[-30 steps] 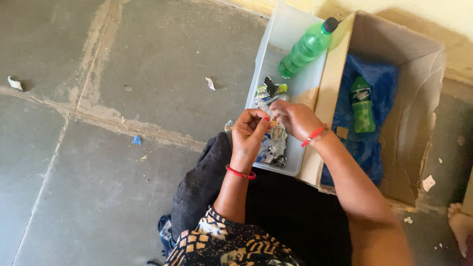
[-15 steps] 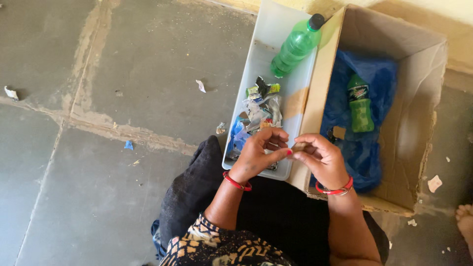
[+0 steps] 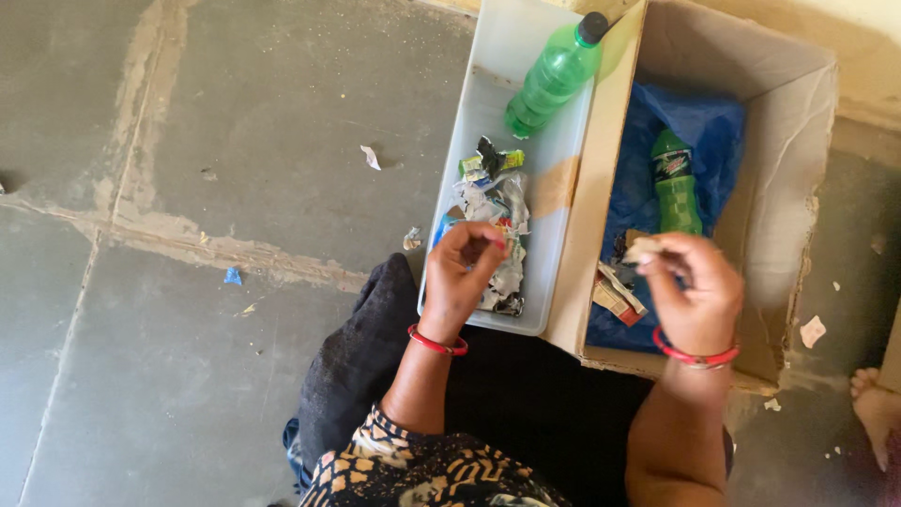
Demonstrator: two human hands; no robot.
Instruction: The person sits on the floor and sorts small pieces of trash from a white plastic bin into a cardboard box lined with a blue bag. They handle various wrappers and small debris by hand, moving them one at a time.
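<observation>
A grey stone floor (image 3: 235, 113) spreads to the left, with pale worn seams crossing it. Small bits of litter lie scattered on it: a white paper scrap (image 3: 372, 157), a blue scrap (image 3: 232, 276) beside a seam, and another white scrap (image 3: 812, 330) at the right. A dark cloth (image 3: 361, 352) lies over the lap, above a patterned orange and black garment (image 3: 422, 465). A bare foot (image 3: 878, 413) shows at the right edge. A cream wall (image 3: 845, 28) runs along the top.
</observation>
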